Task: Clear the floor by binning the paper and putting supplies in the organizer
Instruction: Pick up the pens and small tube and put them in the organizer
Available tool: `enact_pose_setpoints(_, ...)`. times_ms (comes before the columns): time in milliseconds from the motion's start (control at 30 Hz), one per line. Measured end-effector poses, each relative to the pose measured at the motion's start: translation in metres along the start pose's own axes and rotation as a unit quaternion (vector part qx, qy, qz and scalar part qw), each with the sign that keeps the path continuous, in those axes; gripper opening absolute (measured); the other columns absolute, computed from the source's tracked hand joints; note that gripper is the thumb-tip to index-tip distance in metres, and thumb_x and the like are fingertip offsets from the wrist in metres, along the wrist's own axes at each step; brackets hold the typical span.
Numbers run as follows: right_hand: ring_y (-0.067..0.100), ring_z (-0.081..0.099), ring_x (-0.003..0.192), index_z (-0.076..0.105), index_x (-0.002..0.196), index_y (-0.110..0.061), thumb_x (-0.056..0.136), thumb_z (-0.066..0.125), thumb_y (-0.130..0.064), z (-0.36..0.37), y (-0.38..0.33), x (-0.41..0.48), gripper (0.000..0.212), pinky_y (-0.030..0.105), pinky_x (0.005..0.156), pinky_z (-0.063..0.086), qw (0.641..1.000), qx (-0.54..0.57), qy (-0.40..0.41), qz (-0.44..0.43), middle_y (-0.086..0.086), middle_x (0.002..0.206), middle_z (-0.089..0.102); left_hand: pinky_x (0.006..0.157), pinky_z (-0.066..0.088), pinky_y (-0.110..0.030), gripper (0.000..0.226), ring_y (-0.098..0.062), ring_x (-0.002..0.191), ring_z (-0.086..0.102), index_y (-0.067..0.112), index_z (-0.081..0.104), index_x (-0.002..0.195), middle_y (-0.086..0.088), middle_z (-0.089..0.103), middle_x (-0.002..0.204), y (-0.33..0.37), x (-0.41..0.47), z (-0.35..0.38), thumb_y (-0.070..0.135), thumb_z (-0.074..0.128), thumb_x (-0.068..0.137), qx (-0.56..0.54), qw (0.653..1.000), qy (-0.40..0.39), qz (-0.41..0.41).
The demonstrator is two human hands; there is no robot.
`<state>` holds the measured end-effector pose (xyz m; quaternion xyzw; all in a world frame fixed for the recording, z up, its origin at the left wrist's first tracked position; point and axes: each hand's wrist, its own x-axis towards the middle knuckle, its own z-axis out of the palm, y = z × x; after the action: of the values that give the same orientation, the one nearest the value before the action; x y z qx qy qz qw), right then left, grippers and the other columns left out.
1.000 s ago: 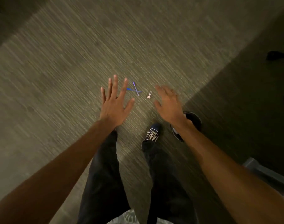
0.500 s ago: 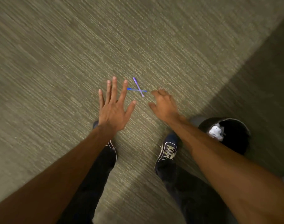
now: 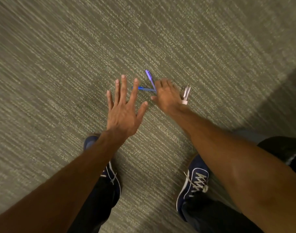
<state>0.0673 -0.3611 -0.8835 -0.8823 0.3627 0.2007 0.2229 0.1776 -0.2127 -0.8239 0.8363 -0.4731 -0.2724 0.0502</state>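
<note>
Just beyond our shoes (image 3: 193, 180), our left hand (image 3: 123, 113) hovers spread and empty, while our right hand (image 3: 167, 96) curls down onto the two crossed pens (image 3: 149, 79) on the carpet (image 3: 59, 64); whether it grips yet, we cannot tell. Right of the pens lies a small clip (image 3: 185, 95). We should pinch both pens together at their crossing.

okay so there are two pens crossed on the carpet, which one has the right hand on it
The purple pen, the one angled up and away. The right hand covers its lower end. The blue pen lies flatter, pointing toward the open left hand.
</note>
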Motion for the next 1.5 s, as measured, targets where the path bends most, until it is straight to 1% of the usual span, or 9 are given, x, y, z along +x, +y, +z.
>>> enact_pose_setpoints(233,0.038,0.047,0.132,0.045,0.137,-0.008,0.098,0.045,-0.003,0.002,-0.004,0.007,0.04,0.051,0.106,0.043,0.999,0.008,-0.041,0.006,0.016,0.142,0.05,0.123,0.001,-0.06,0.07,-0.028,0.154,-0.017,0.028,-0.011,0.159,-0.01,-0.019,0.167,-0.008,-0.004,-0.001,0.055,0.025,0.105,-0.064,0.997,-0.003,-0.029)
enact_pose_setpoints(400,0.025,0.065,0.081,0.065,0.098,-0.005,0.103,0.052,-0.012,-0.029,-0.019,-0.015,0.015,0.039,0.067,0.057,0.978,0.196,-0.03,0.069,0.011,0.094,0.068,0.122,0.007,-0.053,0.086,-0.028,0.155,-0.004,0.023,-0.013,0.158,-0.007,-0.012,0.168,-0.001,-0.002,-0.019,0.062,0.037,0.099,-0.239,0.967,-0.009,-0.086)
enact_pose_setpoints(567,0.018,0.054,0.057,0.061,0.093,0.014,0.097,0.049,0.013,-0.086,-0.054,-0.065,0.012,0.028,0.052,0.047,0.844,0.51,-0.091,0.136,0.018,0.08,0.057,0.113,0.032,-0.042,0.081,-0.031,0.146,0.033,0.03,0.018,0.156,-0.009,0.028,0.163,0.024,0.011,-0.052,0.051,0.063,0.092,-0.563,0.777,-0.084,-0.27)
enact_pose_setpoints(700,0.027,0.059,0.072,0.064,0.112,0.012,0.096,0.061,0.001,-0.118,-0.067,-0.104,0.019,0.041,0.067,0.055,0.818,0.537,-0.168,0.121,0.024,0.089,0.063,0.108,0.046,-0.053,0.007,-0.032,0.121,0.063,0.02,0.071,0.097,-0.003,0.073,0.108,0.038,0.013,-0.069,0.023,0.071,0.091,-0.639,0.7,-0.064,-0.313)
enact_pose_setpoints(800,0.025,0.059,0.069,0.065,0.112,0.01,0.095,0.064,-0.002,-0.129,-0.064,-0.122,0.021,0.036,0.066,0.054,0.781,0.588,-0.17,0.123,0.025,0.09,0.063,0.085,0.061,-0.039,0.013,-0.03,0.106,0.073,0.006,0.072,0.103,-0.012,0.079,0.102,0.05,0.004,-0.084,0.011,0.066,0.093,-0.686,0.659,-0.062,-0.303)
enact_pose_setpoints(1100,0.023,0.065,0.072,0.068,0.096,-0.002,0.091,0.071,-0.008,-0.09,0.0,-0.123,0.009,0.026,0.056,0.055,0.749,0.591,0.023,0.298,0.01,0.09,0.071,0.09,0.058,-0.05,0.023,-0.036,0.105,0.072,-0.003,0.062,0.114,-0.027,0.07,0.115,0.065,0.003,-0.087,0.015,0.057,0.1,-0.706,0.648,-0.068,-0.278)
enact_pose_setpoints(1167,0.029,0.073,0.086,0.065,0.092,-0.006,0.088,0.074,-0.01,-0.068,0.018,-0.108,0.01,0.037,0.068,0.063,0.732,0.586,0.077,0.341,0.013,0.102,0.074,0.084,0.061,-0.048,0.02,-0.035,0.102,0.074,0.001,0.065,0.11,-0.024,0.074,0.109,0.061,0.01,-0.074,0.017,0.058,0.1,-0.709,0.647,-0.075,-0.269)
enact_pose_setpoints(1367,0.028,0.069,0.094,0.055,0.113,-0.01,0.081,0.082,-0.029,-0.018,0.061,-0.055,0.046,0.039,0.069,0.062,0.785,0.448,0.14,0.405,0.01,0.115,0.067,0.05,0.048,-0.022,0.021,-0.009,0.057,0.056,0.014,0.072,0.093,0.002,0.062,0.066,0.05,0.032,-0.016,0.022,0.054,0.102,-0.673,0.677,-0.088,-0.284)
enact_pose_setpoints(1500,0.029,0.064,0.109,0.045,0.126,-0.015,0.08,0.082,-0.032,0.006,0.069,-0.034,0.062,0.044,0.089,0.06,0.828,0.393,0.095,0.388,0.01,0.13,0.056,0.054,0.05,-0.025,0.021,-0.01,0.06,0.055,0.012,0.07,0.103,0.001,0.062,0.071,0.046,0.04,0.01,0.013,0.049,0.104,-0.681,0.652,-0.105,-0.317)
